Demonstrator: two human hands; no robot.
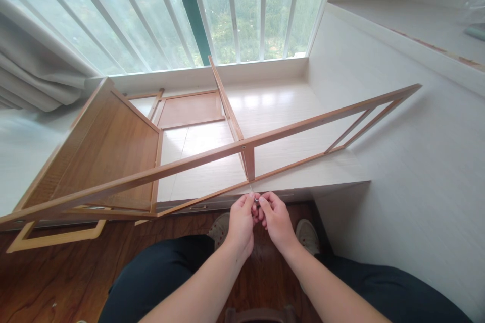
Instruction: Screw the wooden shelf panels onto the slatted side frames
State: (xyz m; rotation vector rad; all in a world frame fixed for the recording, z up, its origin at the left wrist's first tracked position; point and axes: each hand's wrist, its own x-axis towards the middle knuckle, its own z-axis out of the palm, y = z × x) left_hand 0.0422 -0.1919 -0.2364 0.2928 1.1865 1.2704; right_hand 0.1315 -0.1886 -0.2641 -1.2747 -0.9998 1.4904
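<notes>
My left hand (244,217) and my right hand (276,217) meet just in front of the wooden frame's lower rail (288,163). Fingers of both are pinched together around a thin metal rod (250,188), whose tip points up toward the foot of the short upright (248,160). Its exact kind is too small to make out, since fingertips hide most of it. Long upper and lower rails make up the wooden frame (189,165), joined at the middle to a crosspiece (227,103) reaching back toward the window. A metal fastener (243,147) shows on the upper rail.
At left, a wooden panel (109,146) leans joined to the frame, with a smaller panel (191,109) behind it. A pale wooden handle-like bar (60,237) juts over the floor. The frame rests on a white ledge (280,96) below a barred window, beside a white wall (409,161).
</notes>
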